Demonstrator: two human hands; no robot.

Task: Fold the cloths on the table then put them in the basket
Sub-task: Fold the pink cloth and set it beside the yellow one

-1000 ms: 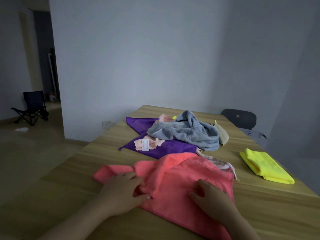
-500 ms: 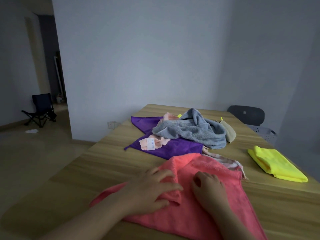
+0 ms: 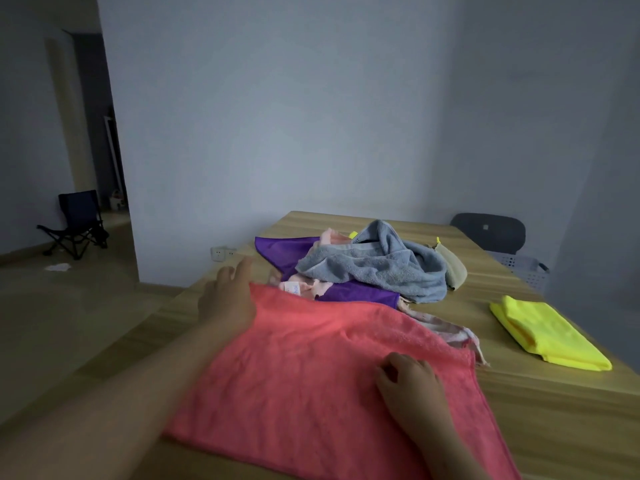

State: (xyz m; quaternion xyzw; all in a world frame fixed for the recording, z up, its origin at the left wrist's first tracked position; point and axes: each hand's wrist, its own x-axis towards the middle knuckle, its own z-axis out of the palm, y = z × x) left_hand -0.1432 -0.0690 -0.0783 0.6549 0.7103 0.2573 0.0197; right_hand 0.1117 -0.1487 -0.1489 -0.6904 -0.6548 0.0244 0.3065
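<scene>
I see the left hand (image 3: pixel 227 299) only as a blur. The table (image 3: pixel 554 403) hides most of the basket (image 3: pixel 526 271) from me.

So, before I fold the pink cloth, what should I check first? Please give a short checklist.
1. Pink cloth spread on the table: ok.
2. Right hand rests on it near its right edge: ok.
3. Left hand holds the far left corner: cannot tell, blurred.
4. Far edge clear of other cloths: not ok, pale cloth lies against it.
5. Basket in view beyond the table: ok, partly.
</scene>
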